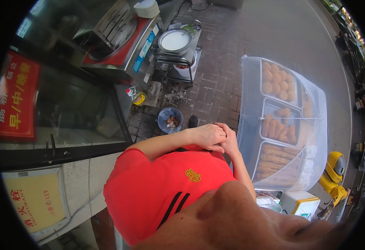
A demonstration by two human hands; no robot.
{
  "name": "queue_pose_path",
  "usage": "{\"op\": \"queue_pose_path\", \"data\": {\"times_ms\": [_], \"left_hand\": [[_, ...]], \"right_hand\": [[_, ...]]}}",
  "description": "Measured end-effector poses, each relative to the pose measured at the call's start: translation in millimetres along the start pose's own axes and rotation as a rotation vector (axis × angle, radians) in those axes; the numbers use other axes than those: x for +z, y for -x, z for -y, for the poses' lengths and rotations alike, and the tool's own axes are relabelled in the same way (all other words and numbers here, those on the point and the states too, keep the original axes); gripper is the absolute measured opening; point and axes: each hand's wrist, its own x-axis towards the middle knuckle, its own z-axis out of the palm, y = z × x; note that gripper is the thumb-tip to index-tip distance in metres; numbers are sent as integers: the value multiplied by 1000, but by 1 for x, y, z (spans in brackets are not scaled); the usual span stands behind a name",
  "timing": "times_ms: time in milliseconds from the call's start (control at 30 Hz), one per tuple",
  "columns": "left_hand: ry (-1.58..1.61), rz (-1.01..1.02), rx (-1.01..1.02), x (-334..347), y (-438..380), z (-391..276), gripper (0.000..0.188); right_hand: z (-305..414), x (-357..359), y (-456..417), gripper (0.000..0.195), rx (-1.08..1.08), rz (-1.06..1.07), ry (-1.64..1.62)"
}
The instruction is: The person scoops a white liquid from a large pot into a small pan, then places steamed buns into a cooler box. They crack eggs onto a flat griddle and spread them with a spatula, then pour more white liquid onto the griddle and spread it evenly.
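My left hand (209, 136) and my right hand (230, 139) rest clasped together in front of the belly of a red shirt, their fingers folded against each other. No object shows in either; the palms are hidden. To their right, a clear plastic cover lies over metal trays of round fried dough balls (275, 82), fried dough pieces (277, 128) and long fried dough sticks (276, 157). Just beyond my left forearm stands a lined bin (170, 115) with eggshells in it.
Ahead, a wheeled metal cart (195, 47) bears a bowl of white liquid (175, 40), with a white bucket (185, 70) below. A steamer with drawers (115, 23) is on a counter at upper left. An oil bottle (138, 97) stands on the ground. A white box (298, 203) is at lower right.
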Motion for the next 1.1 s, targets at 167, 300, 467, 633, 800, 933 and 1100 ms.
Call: {"op": "queue_pose_path", "data": {"times_ms": [167,300,467,633,800,933,1100], "left_hand": [[-138,-447,22,-56,-7,63,40],[-94,-495,-357,-101,10,133,45],[-132,-589,-508,-156,39,202,43],[120,-670,-774,-159,84,290,33],[953,-1179,-1149,-117,124,405,24],[1443,-1417,-1170,-122,116,480,25],[1835,-1656,-1122,-96,84,595,23]], "right_hand": [[-51,-15,-85,37,26,-97,165],[-59,-9,-165,32,110,-14,64],[-68,27,-282,30,69,147,95],[-92,73,-386,29,3,434,101],[-121,98,-498,28,-30,679,102],[-134,120,-593,28,0,914,88],[-153,149,-711,21,336,1111,-100]]}}
